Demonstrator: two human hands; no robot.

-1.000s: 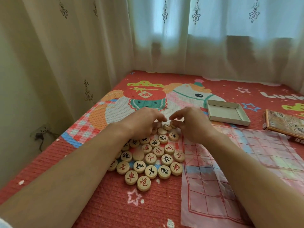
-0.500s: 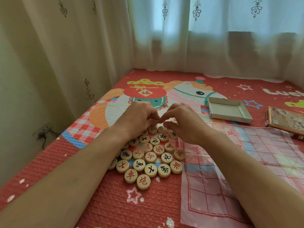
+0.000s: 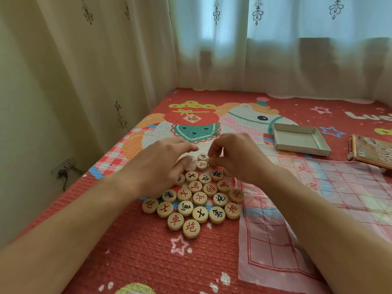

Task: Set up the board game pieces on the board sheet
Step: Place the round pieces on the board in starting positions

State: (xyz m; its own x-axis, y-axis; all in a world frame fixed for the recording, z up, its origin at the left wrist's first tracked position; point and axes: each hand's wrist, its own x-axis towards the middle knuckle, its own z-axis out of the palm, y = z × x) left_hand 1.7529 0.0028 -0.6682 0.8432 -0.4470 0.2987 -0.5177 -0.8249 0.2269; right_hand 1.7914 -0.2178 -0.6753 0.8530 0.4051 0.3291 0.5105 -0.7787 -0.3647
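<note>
Several round wooden game pieces (image 3: 200, 199) with red or black characters lie bunched on the red mat, just left of the pink board sheet (image 3: 331, 200). No piece stands on the sheet. My left hand (image 3: 163, 166) reaches over the far left of the bunch with fingers fairly straight, its thumb touching a blurred piece (image 3: 190, 164). My right hand (image 3: 233, 158) hovers at the far right of the bunch, fingers curled, thumb and forefinger pinching at a piece (image 3: 203, 157) at the far end. My hands hide some pieces.
An empty shallow cardboard tray (image 3: 301, 140) sits beyond the sheet, and a printed box lid (image 3: 373, 152) lies at the right edge. Curtains hang along the left and far sides. A plugged wall socket (image 3: 65, 168) is low on the left wall.
Both hands stayed at the far end of the bunch. My left fingers have straightened and spread, and a piece under them is moving. The right hand's pinch shifted slightly.
</note>
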